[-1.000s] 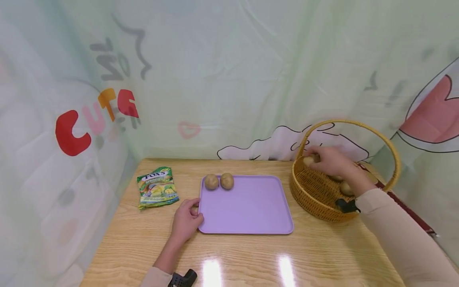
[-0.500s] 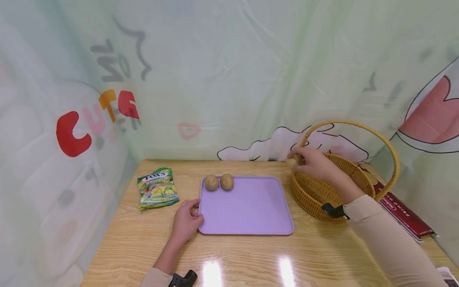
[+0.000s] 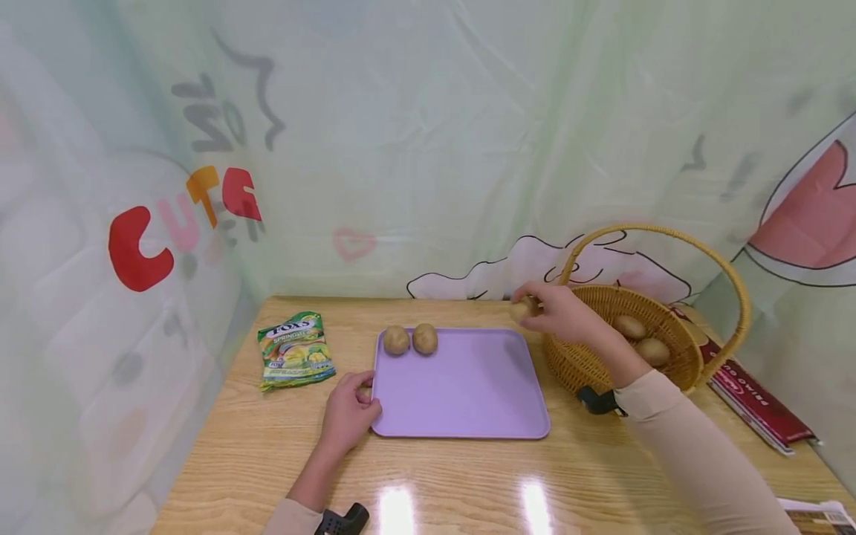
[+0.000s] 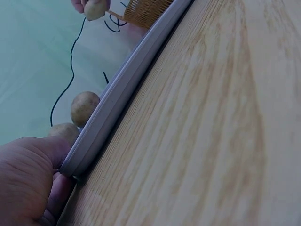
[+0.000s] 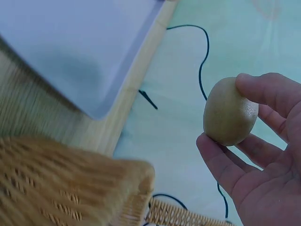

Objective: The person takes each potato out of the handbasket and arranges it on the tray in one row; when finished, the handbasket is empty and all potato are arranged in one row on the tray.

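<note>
My right hand [image 3: 560, 313] pinches a potato [image 5: 230, 112] between thumb and fingers, in the air just beyond the far right corner of the purple tray [image 3: 461, 386]. In the right wrist view that whole potato shows, smooth and tan. At the tray's left edge, my left hand [image 3: 349, 410] grips the rim; in the left wrist view the thumb lies above the rim and fingers are below it. Two potatoes [image 3: 424, 339] sit side by side in the tray's far left corner. More potatoes [image 3: 652, 351] lie in the wicker basket [image 3: 588, 368], partly behind my right arm.
The basket's tall arched handle [image 3: 669, 232] rises to the right of the tray. A green candy bag [image 3: 296, 351] lies at the left of the wooden table [image 3: 461, 483]. Dark red packaging [image 3: 759, 401] lies beyond the basket, and a printed curtain hangs behind.
My right hand has lifted the potato out of the basket and carried it left toward the tray, uncovering potatoes in the basket. My left hand has stayed at the tray's rim.
</note>
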Tool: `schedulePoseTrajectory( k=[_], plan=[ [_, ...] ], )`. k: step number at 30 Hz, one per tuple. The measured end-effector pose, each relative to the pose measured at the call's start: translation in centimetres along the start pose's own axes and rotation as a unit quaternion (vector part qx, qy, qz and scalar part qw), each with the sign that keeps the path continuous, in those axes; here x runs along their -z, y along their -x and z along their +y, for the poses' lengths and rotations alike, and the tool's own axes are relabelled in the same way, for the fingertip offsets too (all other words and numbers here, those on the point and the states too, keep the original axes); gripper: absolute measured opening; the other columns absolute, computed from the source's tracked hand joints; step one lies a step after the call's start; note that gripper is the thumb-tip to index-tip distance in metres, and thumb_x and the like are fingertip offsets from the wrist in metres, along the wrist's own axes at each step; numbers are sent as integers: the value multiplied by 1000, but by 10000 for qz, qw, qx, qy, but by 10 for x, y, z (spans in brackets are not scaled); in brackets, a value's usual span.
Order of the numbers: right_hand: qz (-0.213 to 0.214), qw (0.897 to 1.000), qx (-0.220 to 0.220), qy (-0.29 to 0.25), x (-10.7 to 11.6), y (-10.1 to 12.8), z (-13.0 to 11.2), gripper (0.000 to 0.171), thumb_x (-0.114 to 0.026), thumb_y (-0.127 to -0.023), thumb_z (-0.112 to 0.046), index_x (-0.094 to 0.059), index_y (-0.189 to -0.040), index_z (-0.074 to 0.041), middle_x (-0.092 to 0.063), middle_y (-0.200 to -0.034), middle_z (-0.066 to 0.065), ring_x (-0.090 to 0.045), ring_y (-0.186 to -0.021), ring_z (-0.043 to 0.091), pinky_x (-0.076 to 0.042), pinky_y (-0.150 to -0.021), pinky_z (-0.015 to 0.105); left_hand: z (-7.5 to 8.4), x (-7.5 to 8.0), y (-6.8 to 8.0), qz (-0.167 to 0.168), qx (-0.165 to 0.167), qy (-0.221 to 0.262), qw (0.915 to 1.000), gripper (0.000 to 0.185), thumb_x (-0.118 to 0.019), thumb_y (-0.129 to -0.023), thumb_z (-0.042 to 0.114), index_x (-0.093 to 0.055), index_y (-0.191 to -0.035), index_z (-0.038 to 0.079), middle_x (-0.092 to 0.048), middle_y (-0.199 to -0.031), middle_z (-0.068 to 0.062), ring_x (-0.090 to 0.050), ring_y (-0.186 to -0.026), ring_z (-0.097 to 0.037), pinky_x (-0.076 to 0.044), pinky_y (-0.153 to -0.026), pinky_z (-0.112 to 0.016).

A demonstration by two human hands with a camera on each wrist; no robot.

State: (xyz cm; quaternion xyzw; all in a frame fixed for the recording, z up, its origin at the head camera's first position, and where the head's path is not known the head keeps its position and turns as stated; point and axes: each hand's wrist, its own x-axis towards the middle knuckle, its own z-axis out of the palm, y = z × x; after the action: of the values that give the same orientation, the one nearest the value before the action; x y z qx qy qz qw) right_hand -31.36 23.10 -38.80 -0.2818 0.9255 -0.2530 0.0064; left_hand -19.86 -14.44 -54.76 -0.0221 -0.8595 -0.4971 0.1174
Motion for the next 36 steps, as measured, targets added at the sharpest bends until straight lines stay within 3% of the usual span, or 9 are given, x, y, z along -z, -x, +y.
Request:
schedulePoseTrajectory(
  k=[7,14,26,36],
  plan=[
    [90,9996,248,-122,-16,-9,-5,34,-75,-81,-5,-64,-113,-10,-64,-102,5,-54,-86,22,-46,-76,39,-3,-1,-2,3,-13,-23,10000,48,-70,-71,-3,-66,-119,1,-61,-99,-3,-57,-69,-9,-51,-59,-23],
    [72,9995,182,-247,-31,-15,-10,33,-75,-81,-7,-65,-113,-8,-64,-105,6,-55,-89,22,-48,-77,39,-2,-1,-1,-31,6,14,10000,49,-70,-71,-3,-66,-119,0,-61,-100,-3,-57,-69,-8,-52,-59,-23],
    [-44,9989,286,-380,-65,-31,-18,31,-75,-79,-8,-65,-109,-11,-62,-92,3,-54,-79,22,-47,-65,33,-1,0,-2,-46,45,18,10000,48,-71,-72,-3,-66,-119,0,-61,-100,-4,-57,-69,-9,-52,-58,-23],
    [-199,9982,455,-346,-90,-44,-22,31,-73,-79,-6,-65,-109,-9,-62,-98,4,-53,-88,20,-45,-76,37,-2,0,-2,1,-32,38,10000,48,-71,-71,-3,-66,-118,0,-61,-100,-3,-57,-67,-8,-51,-57,-22]
  ],
)
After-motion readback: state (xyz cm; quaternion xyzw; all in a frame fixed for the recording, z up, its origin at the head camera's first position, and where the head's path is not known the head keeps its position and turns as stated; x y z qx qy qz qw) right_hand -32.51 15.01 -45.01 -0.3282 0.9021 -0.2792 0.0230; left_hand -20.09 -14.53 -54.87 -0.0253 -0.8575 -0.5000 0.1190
